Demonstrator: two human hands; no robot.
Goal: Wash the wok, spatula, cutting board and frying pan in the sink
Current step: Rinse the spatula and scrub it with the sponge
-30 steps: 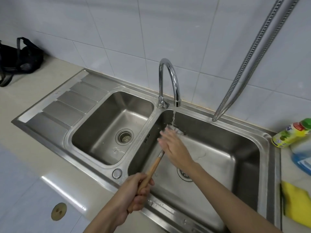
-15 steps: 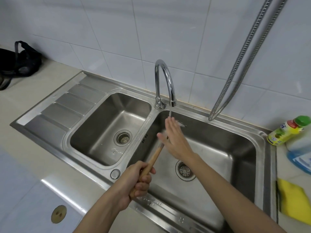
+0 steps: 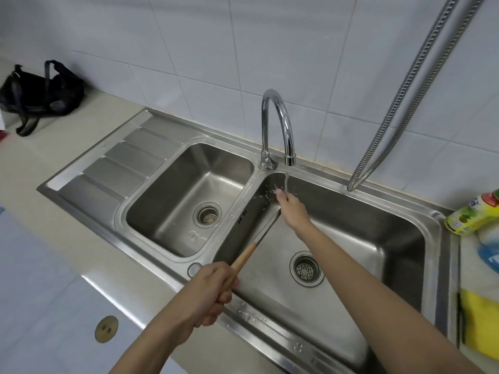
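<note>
Step in hand: judged to be the rinsing of the spatula point(image 3: 259, 234); wok, cutting board and frying pan are not in view.

Left hand: the left hand point(image 3: 209, 294) is curled tight round the wooden handle at the near rim of the sink point(image 3: 270, 323), gripping the low end, presumably so the shaft reaches up and away to the water.

Spatula position: it slants from the near left up toward the far right over the right basin point(image 3: 359, 238), the wooden part giving way to a metal shaft that runs under the right hand.

Right hand: the right hand point(image 3: 293, 209) lies over the blade end directly below the faucet point(image 3: 278, 125), its fingertips in the stream point(image 3: 286, 182). It appears to rub or steady the blade. Whether the fingers are flat on the metal or curled round it cannot be told from this angle.

Water: running, with droplets scattering to the left of the fingertips; the spout is turned over the right basin, which explains why the work is done there.

Left basin: the left basin point(image 3: 189, 201) holds nothing but its drain strainer.

Hidden: the blade of the spatula is covered by the right hand; its shape and cleanliness cannot be assessed.

Cut off: at the right edge, a green-and-yellow detergent bottle point(image 3: 472, 214), a blue bottle point(image 3: 490, 249) and a yellow cloth point(image 3: 482, 319) are only partly in frame.

Other items: a black bag point(image 3: 40, 95) on the far left counter; a metal hose point(image 3: 405, 93) hanging against the tiles, its upper end out of frame.
</note>
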